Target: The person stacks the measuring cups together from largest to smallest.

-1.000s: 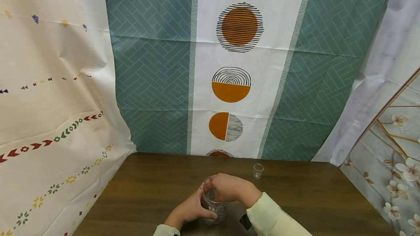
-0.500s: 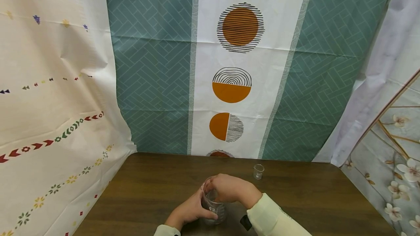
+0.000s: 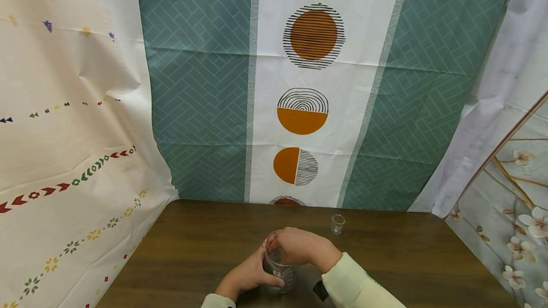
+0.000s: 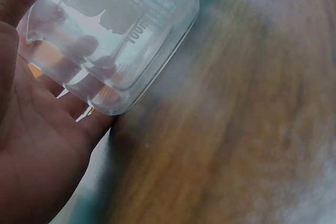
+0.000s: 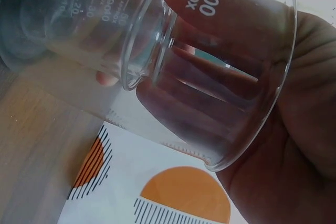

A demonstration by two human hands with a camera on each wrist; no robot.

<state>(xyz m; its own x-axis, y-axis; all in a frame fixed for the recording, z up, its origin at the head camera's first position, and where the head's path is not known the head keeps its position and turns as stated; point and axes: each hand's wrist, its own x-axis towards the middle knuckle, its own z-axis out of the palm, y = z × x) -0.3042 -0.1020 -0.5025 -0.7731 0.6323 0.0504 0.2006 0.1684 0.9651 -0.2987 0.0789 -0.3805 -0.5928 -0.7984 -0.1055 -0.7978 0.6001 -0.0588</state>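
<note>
In the head view, a large clear glass beaker [image 3: 280, 274] stands at the table's front. My left hand [image 3: 248, 274] grips its side, thumb across the near wall. From above, my right hand [image 3: 299, 246] reaches through its mouth. The right wrist view shows a smaller beaker [image 5: 100, 24] nested in the large beaker [image 5: 247, 3]. My right thumb and fingers [image 5: 205, 85] are inside the outer glass and pinch at the smaller beaker's rim. In the left wrist view, my left hand [image 4: 47, 145] curls round the large beaker [image 4: 152, 35]; printed marks show on the glass.
A tiny glass beaker [image 3: 337, 225] stands at the back right of the brown wooden table [image 3: 192, 241]. Patterned cloths hang behind the table and at both sides. A small black object [image 3: 320, 290] sits by the right sleeve.
</note>
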